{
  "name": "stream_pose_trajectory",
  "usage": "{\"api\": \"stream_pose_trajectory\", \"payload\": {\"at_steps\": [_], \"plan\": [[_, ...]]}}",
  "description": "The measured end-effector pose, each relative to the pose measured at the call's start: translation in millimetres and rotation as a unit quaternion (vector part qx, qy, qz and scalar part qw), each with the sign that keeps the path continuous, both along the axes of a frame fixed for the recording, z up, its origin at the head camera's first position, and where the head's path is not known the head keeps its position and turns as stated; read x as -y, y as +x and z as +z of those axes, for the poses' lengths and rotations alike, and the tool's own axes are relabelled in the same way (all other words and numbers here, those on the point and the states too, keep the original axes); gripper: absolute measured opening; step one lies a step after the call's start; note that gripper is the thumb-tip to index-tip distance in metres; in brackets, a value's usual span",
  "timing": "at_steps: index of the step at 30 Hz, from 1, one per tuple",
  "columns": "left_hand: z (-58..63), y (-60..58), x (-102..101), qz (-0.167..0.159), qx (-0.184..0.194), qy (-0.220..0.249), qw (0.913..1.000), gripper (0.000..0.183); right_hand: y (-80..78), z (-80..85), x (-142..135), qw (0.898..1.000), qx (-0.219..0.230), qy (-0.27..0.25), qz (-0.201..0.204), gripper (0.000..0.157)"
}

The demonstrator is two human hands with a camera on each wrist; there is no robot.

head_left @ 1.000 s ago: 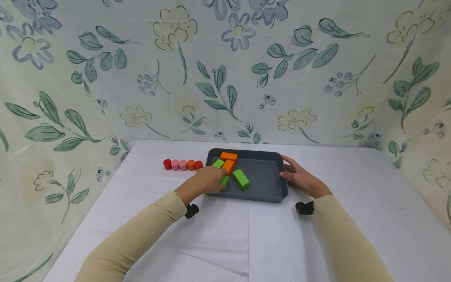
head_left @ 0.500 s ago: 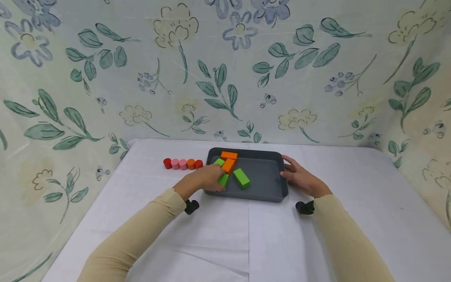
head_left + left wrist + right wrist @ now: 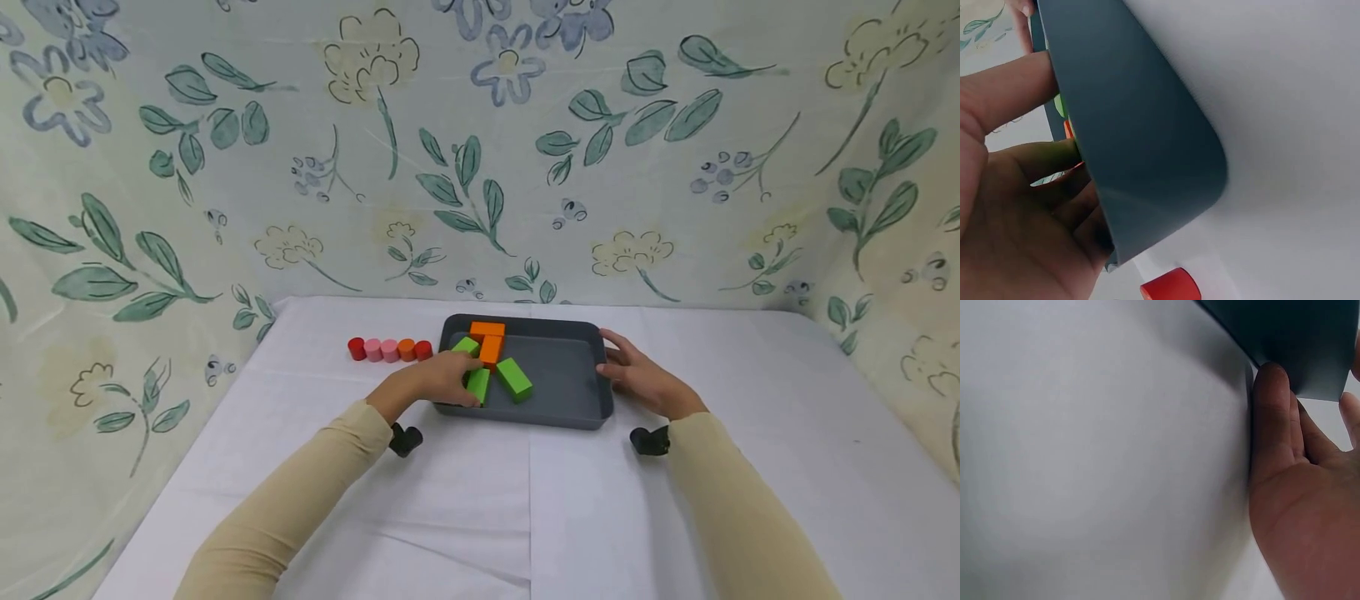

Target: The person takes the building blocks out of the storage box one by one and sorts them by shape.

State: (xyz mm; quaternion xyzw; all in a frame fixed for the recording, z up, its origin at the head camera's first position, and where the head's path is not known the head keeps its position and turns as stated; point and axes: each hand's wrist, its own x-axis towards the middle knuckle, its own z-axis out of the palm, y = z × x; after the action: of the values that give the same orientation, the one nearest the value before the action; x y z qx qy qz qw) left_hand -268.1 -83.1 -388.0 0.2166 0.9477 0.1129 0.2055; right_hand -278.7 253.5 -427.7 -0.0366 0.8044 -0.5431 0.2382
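Observation:
A dark grey tray (image 3: 570,375) with low walls lies on the white cloth. My left hand (image 3: 442,379) reaches over its left wall, and thumb and index finger pinch a green block (image 3: 478,385) at its ends. Close by the fingers are an orange block (image 3: 491,350) and another green block (image 3: 467,346), partly covered by the hand. To their right lies a slanted green block (image 3: 514,381). The left wrist view shows the tray's outer wall (image 3: 1135,125) hiding most of the blocks. At the other end, my right hand (image 3: 645,383) holds the tray's right edge, fingers spread along it.
A second orange block (image 3: 487,330) lies along the tray's back wall. Left of the tray stands a row of several cylinders, including a red cylinder (image 3: 356,348), a pink cylinder (image 3: 372,350) and an orange cylinder (image 3: 406,350). A floral curtain (image 3: 480,150) rises behind the table.
My left hand has drawn slightly left. The orange block near its fingers and the green block under them have turned a little straighter. My right hand and the tray stay put.

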Motion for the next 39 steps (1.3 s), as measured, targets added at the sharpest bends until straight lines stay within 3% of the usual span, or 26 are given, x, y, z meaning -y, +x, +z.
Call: {"api": "stream_pose_trajectory", "payload": {"at_steps": [4,16,19,23,28,39], "plan": [[-0.6,-0.9,-0.5,0.008,0.015,0.002,0.9999,0.065,-0.8,-0.1,0.9,1.0,0.002,0.004,-0.005,0.083],[-0.8,-7.1,-8.2,-0.026,-0.007,-0.035,0.999,0.049,-3.5,-1.8,2.2,1.0,-0.002,0.01,-0.008,0.083],[1.0,-5.7,-2.3,-0.011,-0.004,-0.014,0.9998,0.056,-2.9,-2.4,2.6,1.0,-0.002,0.017,-0.005,0.083],[5.6,-1.6,11.0,0.012,-0.011,0.048,0.9987,0.066,-1.9,-2.0,1.5,1.0,-0.004,0.017,0.001,0.083],[13.6,4.5,24.8,0.006,-0.053,0.109,0.9926,0.069,-0.8,0.3,0.2,1.0,-0.007,0.012,-0.003,0.082],[22.0,33.1,68.7,0.018,-0.081,0.191,0.978,0.072,1.1,-0.7,1.6,1.0,0.0,0.01,-0.006,0.082]]}}
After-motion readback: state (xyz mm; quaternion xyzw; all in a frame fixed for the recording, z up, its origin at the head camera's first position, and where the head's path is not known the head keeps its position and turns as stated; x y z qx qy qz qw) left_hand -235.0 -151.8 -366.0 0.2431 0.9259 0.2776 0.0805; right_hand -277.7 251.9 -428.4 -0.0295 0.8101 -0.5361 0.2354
